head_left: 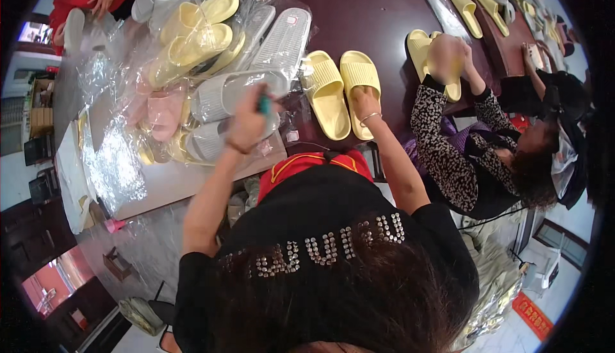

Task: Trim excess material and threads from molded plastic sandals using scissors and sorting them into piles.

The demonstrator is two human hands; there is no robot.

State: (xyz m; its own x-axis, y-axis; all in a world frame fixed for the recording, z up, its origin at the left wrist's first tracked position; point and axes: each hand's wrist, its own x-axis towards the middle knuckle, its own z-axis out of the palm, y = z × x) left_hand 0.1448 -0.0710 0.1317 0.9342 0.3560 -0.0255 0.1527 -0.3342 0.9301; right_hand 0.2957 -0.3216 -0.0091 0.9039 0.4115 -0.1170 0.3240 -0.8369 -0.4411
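Observation:
A pair of ribbed yellow slippers lies on the dark table before me, toes pointing away. My right hand grips the right yellow slipper by its strap, its fingertips partly hidden at the opening. Beside it lies the left yellow slipper, with no hand on it. My left hand, blurred by motion, is closed around a small teal-green object whose kind I cannot make out. That hand hovers over grey slippers in clear plastic bags.
Bagged yellow slippers and pink slippers crowd the left of the dark table. A co-worker at right handles another yellow slipper. A person in red stands at the far left. More slippers line the far right.

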